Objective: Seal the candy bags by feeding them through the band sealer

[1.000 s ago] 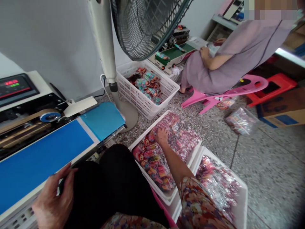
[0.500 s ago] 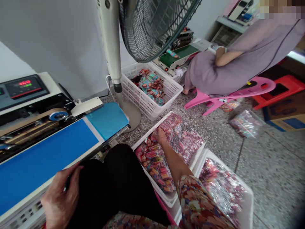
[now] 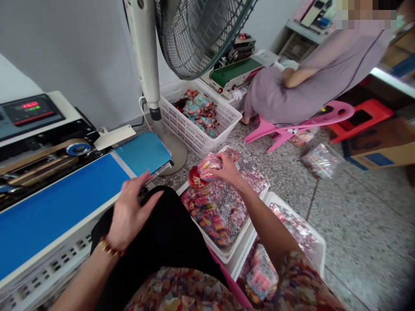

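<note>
My right hand (image 3: 229, 172) grips a pink plastic packet (image 3: 209, 167) with a red-haired cartoon figure on its end, lifted just above the white crate (image 3: 227, 258). Many similar shiny packets (image 3: 207, 211) lie in that crate. My left hand (image 3: 132, 205), a beaded bracelet at its wrist, hovers over my knee near the edge of the blue conveyor belt (image 3: 71, 207). Its fingers are apart, with nothing seen in them. A light-blue plate (image 3: 142, 152) extends from the belt's end.
A sealing machine with a lit display (image 3: 30, 105) stands left. Beyond are a fan (image 3: 201, 39), a white basket (image 3: 201, 147) of packets and a seated co-worker (image 3: 292, 95) on a pink chair (image 3: 301, 127). Another white crate (image 3: 319, 255) and a clear bag (image 3: 320, 160) are at right.
My right hand has risen from the crate with a packet in its grip. My left hand has moved up and right, its fingers spreading. The view has shifted slightly.
</note>
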A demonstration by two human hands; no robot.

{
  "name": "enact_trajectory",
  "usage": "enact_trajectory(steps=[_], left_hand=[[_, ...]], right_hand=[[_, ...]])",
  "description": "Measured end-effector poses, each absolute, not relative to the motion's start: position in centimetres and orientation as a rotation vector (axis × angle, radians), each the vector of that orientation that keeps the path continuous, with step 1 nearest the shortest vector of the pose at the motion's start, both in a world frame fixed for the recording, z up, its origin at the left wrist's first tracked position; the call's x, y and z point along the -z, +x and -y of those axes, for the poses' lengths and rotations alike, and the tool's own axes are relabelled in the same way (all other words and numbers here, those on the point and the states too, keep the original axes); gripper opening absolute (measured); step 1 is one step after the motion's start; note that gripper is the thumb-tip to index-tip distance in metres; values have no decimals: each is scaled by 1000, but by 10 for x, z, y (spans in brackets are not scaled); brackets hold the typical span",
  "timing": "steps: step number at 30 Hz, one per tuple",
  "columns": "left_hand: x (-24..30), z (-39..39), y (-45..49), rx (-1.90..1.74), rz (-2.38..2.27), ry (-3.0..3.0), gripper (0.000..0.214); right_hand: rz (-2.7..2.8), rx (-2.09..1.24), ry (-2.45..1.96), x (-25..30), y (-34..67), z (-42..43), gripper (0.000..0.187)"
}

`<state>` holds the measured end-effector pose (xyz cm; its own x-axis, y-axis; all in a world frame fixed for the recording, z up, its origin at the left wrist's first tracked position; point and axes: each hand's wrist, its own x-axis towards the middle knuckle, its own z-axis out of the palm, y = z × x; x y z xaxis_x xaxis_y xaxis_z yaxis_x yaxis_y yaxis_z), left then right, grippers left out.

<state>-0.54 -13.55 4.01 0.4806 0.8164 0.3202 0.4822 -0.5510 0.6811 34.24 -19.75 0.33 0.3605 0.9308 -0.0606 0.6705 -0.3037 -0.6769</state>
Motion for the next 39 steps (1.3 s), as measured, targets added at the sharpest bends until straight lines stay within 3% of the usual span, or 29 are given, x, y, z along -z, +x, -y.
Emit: enact_trajectory(steps=[3, 5, 10, 13, 18, 23, 27, 31, 34, 39], left_hand=[[-54, 111, 43, -790, -877, 2099, 98], [-60, 96, 60, -739, -775, 1950, 111], [-70, 79, 51, -721, -739, 1482, 96], [-70, 79, 34, -792, -807, 1323, 93], [-63, 73, 18, -930, -909, 1147, 85], [-55, 49, 13, -1020, -863, 1282, 77], [-36, 26, 9, -1092, -995, 1537, 64], [-14, 14, 7, -1060, -983, 1424, 77], [-7, 14, 5, -1070, -922, 1324, 79], [-8, 18, 4, -1105, -906, 1273, 62]], right_hand=[[1610, -718, -1756, -79, 299, 178, 57], [1718, -784, -1589, -117, 273, 161, 56], [1722, -901, -1381, -136, 245, 114, 69], [1556, -1110, -1179, -113, 244, 92, 85], [1171, -1348, -884, -60, 223, 76, 90], [1144, -1443, -926, -38, 184, 66, 59], [1209, -1339, -991, -41, 178, 43, 69], [1253, -1245, -1076, -24, 179, 28, 77], [1272, -1189, -1171, -9, 178, 26, 76], [1206, -1212, -1185, -12, 175, 27, 65]])
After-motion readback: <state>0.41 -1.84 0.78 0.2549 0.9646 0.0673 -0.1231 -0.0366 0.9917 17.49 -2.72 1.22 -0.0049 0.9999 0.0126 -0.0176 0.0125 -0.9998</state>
